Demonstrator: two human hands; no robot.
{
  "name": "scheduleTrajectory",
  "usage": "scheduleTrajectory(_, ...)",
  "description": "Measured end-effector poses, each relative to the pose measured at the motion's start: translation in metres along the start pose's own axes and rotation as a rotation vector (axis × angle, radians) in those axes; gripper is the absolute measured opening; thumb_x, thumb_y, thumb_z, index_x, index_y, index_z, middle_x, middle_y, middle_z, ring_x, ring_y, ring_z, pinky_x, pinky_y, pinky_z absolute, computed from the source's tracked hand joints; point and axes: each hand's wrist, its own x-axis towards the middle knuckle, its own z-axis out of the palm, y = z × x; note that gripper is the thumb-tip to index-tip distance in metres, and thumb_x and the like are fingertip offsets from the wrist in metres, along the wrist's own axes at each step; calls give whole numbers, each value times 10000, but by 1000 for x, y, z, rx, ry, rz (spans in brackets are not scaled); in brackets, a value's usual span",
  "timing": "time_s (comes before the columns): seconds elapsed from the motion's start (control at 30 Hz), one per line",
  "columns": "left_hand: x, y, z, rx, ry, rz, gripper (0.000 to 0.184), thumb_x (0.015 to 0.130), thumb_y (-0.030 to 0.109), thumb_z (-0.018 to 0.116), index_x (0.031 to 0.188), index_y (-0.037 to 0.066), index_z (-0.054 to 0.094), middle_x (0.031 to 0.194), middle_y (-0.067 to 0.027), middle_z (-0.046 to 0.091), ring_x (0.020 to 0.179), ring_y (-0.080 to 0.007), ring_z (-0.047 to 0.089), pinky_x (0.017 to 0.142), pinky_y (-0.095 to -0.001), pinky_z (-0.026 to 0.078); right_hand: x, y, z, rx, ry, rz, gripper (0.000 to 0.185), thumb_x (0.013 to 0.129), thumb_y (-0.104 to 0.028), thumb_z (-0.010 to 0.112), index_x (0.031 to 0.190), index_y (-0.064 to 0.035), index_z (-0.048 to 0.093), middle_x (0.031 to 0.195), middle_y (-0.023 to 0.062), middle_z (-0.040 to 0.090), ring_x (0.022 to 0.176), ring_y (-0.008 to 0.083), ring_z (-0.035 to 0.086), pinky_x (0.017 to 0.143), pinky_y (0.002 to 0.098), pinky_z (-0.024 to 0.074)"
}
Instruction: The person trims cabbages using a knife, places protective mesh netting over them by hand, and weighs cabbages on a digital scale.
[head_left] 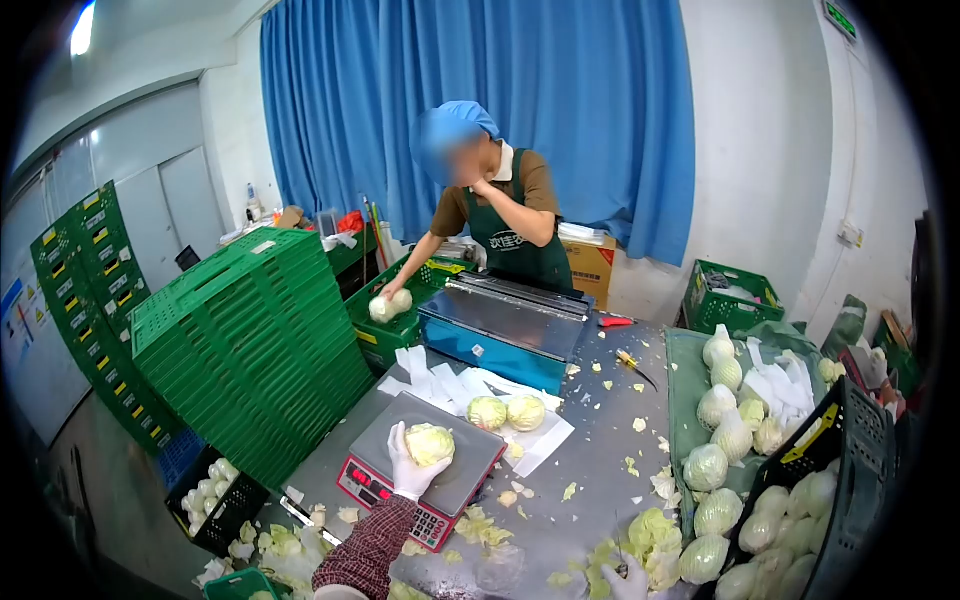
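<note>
A red digital scale (474, 470) with a grey plate stands on the table. On its plate sits a pale green cabbage (429, 444), and my left hand (412, 468), in a white glove, has its fingers round the cabbage's left side. My right hand (627, 580), also gloved, is at the bottom edge beside loose cabbage leaves (655, 540); its fingers are partly cut off by the frame, and whether it holds anything is unclear. Two more cabbages (487, 412) rest on white sheets (545, 443) behind the scale.
A co-worker (510, 215) across the table grips a wrapped cabbage (390, 306) over a green crate. Next to them is a wrapping machine (510, 325). Green crates (250, 350) are stacked left. Netted cabbages (718, 511) and a dark crate (830, 440) stand right.
</note>
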Motion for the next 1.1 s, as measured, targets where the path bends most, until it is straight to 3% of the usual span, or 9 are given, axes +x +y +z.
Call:
scheduleTrajectory(0.27, -10, 19, -9, 236, -22, 37, 1094, 513, 406, 860, 1365, 2, 304, 1402, -226, 281, 1300, -385, 288, 1062, -478, 251, -7, -9, -5, 0, -17, -27, 493, 828, -179, 688, 1253, 4, 516, 1104, 101, 587, 939, 193, 518, 849, 297, 428)
scheduleTrajectory(0.63, -41, 33, -22, 307, -56, 33, 1115, 506, 414, 868, 1368, 8, 289, 1398, -233, 258, 1302, -393, 259, 1062, -510, 221, -15, -9, -9, 14, -5, -67, 499, 847, -180, 654, 1285, -1, 495, 1192, 141, 570, 1033, 217, 520, 906, 305, 411)
scheduleTrajectory(0.7, -47, 33, -24, 307, -68, 23, 1126, 503, 398, 873, 1371, 5, 274, 1402, -232, 252, 1298, -392, 266, 1061, -510, 226, -17, -15, -9, 37, -36, 6, 507, 851, -190, 649, 1292, 2, 488, 1219, 163, 556, 1069, 235, 511, 928, 317, 402)
scheduleTrajectory(0.9, -61, 30, -27, 263, -18, 4, 1174, 496, 394, 879, 1379, -31, 233, 1419, -239, 223, 1301, -407, 258, 1072, -488, 242, -17, -6, -7, 53, 1, -125, 508, 841, -176, 662, 1283, 8, 492, 1191, 152, 563, 1010, 224, 516, 892, 312, 418)
scheduleTrajectory(1.1, -62, 39, -27, 313, -43, 26, 1210, 498, 393, 883, 1395, -40, 196, 1444, -248, 169, 1303, -415, 263, 1088, -456, 262, -14, 7, -10, -62, -2, -98, 495, 837, -160, 667, 1271, 7, 501, 1116, 126, 591, 914, 187, 521, 851, 282, 426)
